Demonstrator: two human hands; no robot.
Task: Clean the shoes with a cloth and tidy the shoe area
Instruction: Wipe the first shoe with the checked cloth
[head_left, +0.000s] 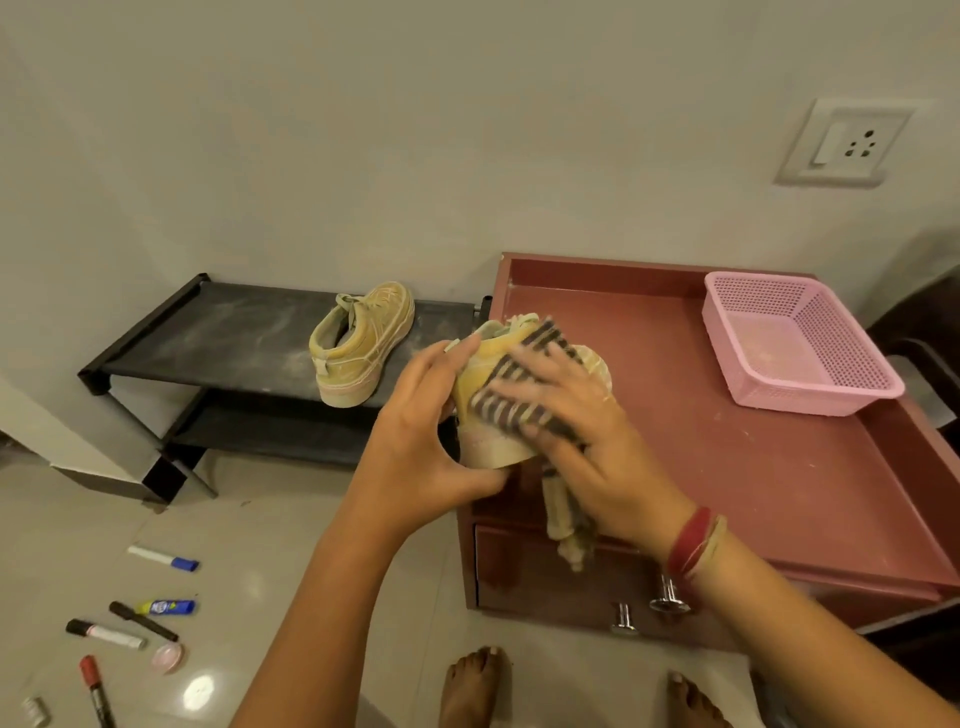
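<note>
The shoe (485, 376) is up in the air between both hands, over the front edge of the cabinet (779, 467). The left hand (421, 415) grips it at the heel end, fingers curled over the top and thumb under the sole. The right hand (582, 431) lies flat on its side with fingers spread, pressing the cloth (498, 410) against the upper; the hand is blurred, so a wipe seems to be under way. The loose end of the cloth hangs below the right palm (whether the thumb hooks it I cannot tell).

The job looks to be about at its middle, or short of it. This shoe shows pale dust on its sole. The other shoe (363, 345) stands beyond the left hand on the rack (218, 332), pale with dust too, and the shelf around it is smeared white. Neither looks wiped yet.

The tidying seems not begun: markers (104, 634) and a glue stick (166, 606) lie scattered on the floor below the left arm, while the basket (841, 332) sits beyond the right hand on the cabinet, a likely home for them.
</note>
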